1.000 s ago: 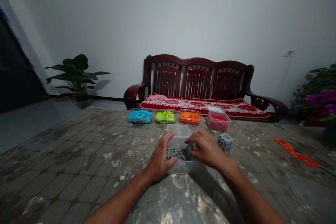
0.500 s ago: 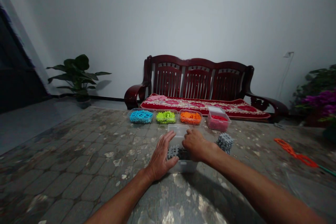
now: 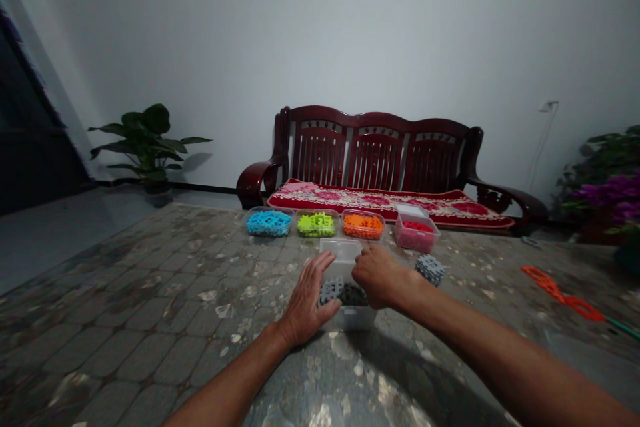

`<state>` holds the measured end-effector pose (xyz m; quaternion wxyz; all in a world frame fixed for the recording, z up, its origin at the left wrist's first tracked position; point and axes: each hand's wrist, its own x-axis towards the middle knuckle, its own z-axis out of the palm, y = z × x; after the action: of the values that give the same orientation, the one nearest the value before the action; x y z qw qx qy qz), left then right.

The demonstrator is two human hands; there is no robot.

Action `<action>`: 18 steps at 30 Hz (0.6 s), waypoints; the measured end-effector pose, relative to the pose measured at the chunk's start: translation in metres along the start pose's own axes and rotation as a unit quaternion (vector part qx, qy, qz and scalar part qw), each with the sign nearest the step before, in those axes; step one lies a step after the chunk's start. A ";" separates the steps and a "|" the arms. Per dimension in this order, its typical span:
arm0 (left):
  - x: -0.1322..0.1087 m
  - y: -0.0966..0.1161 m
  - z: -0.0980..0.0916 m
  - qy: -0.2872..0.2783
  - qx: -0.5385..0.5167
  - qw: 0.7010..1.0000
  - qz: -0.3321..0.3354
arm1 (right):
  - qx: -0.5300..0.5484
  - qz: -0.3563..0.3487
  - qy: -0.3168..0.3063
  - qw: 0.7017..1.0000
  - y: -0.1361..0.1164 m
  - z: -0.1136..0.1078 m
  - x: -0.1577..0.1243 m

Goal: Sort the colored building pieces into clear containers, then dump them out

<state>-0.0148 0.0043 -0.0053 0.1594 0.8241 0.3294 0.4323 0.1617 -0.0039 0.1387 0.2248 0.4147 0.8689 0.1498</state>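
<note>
A clear plastic box [image 3: 350, 319] with its lid [image 3: 341, 251] raised at the back stands on the table before me. Grey interlocking plastic pieces [image 3: 332, 289] lie inside it. My left hand [image 3: 309, 300] rests along the box's left side, fingers stretched out, with the thumb over the front rim. Above the box's right side, my right hand [image 3: 377, 275] is closed with its fingers curled down; whatever they hold is hidden. Just right of that wrist stands a stack of grey plastic pieces [image 3: 430, 269], partly behind the forearm.
Behind the box sit containers of blue pieces [image 3: 269, 222], green pieces [image 3: 316, 223], orange pieces [image 3: 363, 225] and red pieces [image 3: 417, 235]. An orange linked strip [image 3: 563, 293] lies on the patterned table cover [image 3: 165, 327] at right. A wooden bench [image 3: 380, 153] stands beyond.
My right hand has shifted slightly right and up over the box, showing more of the grey pieces. The left hand has stayed where it was.
</note>
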 end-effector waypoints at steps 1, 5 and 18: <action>0.000 0.000 0.000 0.001 0.000 1.000 0.000 | 0.005 0.000 -0.008 1.000 0.000 -0.001 -0.001; 0.000 0.000 0.000 0.003 -0.004 1.000 0.000 | 0.050 0.005 -0.003 0.999 0.008 -0.006 -0.006; 0.000 0.003 0.000 0.004 0.000 1.000 -0.001 | 0.292 0.033 0.217 0.931 0.016 0.056 -0.019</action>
<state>-0.0140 0.0024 -0.0037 0.1587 0.8218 0.3307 0.4360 0.2116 -0.0044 0.1034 -0.1047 0.4476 0.8879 -0.0166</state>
